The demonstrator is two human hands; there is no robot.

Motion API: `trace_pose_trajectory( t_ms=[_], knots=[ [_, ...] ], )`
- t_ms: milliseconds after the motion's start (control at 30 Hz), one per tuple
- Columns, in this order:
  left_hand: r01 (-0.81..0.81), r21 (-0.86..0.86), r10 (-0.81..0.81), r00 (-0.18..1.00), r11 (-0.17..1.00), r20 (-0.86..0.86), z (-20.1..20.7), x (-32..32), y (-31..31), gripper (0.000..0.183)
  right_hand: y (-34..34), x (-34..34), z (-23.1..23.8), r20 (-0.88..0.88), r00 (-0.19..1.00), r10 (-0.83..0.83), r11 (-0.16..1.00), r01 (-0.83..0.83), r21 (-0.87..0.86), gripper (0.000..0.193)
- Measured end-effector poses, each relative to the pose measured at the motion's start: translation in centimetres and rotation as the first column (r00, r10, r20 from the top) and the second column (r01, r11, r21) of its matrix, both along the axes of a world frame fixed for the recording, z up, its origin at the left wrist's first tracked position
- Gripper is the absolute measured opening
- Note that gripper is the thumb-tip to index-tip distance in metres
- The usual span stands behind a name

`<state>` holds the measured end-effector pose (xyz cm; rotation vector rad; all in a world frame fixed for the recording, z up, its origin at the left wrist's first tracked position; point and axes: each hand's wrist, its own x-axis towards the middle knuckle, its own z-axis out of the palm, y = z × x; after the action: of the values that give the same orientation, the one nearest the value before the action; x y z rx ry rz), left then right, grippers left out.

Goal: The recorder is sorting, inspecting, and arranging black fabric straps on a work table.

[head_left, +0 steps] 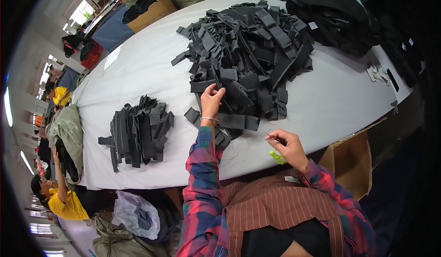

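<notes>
My left hand (212, 103) is closed in a pinch on a narrow black fabric strip (216, 75) that stands up at the near edge of a large heap of similar strips (248, 41). More folded black strips (239, 121) lie beside my left wrist, with loose threads around them. To the right, my right hand (289, 149) hovers over the table's near edge, thumb and fingers pinched together. Something thin and dark shows at its fingertips, too small to name. A bright yellow-green piece (277, 157) sticks out below these fingers; whether they hold it is unclear.
On the white-covered table (183, 167), a smaller stack of black strips (140, 133) lies to the left. Black plastic bags (335, 18) fill the far right. An open cardboard box (351, 165) stands below the right edge. People in yellow shirts (69, 204) are at the left.
</notes>
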<state>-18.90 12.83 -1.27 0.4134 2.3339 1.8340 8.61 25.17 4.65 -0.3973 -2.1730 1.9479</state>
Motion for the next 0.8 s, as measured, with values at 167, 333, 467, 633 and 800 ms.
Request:
trace_pose_trajectory(
  t_ms=[167,333,467,633,800],
  knots=[
    [0.006,0.293,-0.094,0.953,0.956,0.289,1.1,1.2,-1.0,0.031,-0.1,0.4,-0.5,-0.075,0.997,-0.031,0.998,0.026,-0.063,0.009],
    [0.058,0.142,-0.070,0.994,0.988,0.084,2.2,2.6,-2.6,0.025,-0.2,0.9,0.7,-0.085,0.993,0.077,0.992,-0.068,0.107,0.008],
    [-0.504,-0.517,0.076,0.763,0.692,-0.642,-0.5,3.4,-8.3,0.042,0.4,1.7,-0.4,-0.064,0.998,0.013,1.000,-0.012,0.016,0.008],
    [-0.515,-0.730,0.140,0.848,0.449,-0.512,-3.5,4.5,-17.2,0.055,-1.1,1.3,-1.0,0.021,0.994,0.104,0.994,-0.104,-0.021,0.008],
    [-0.435,-0.635,-0.110,0.765,0.638,-0.635,0.0,4.0,-18.2,0.046,-2.3,0.2,-0.5,-0.002,0.982,0.187,0.975,-0.186,0.122,0.008]
  ],
)
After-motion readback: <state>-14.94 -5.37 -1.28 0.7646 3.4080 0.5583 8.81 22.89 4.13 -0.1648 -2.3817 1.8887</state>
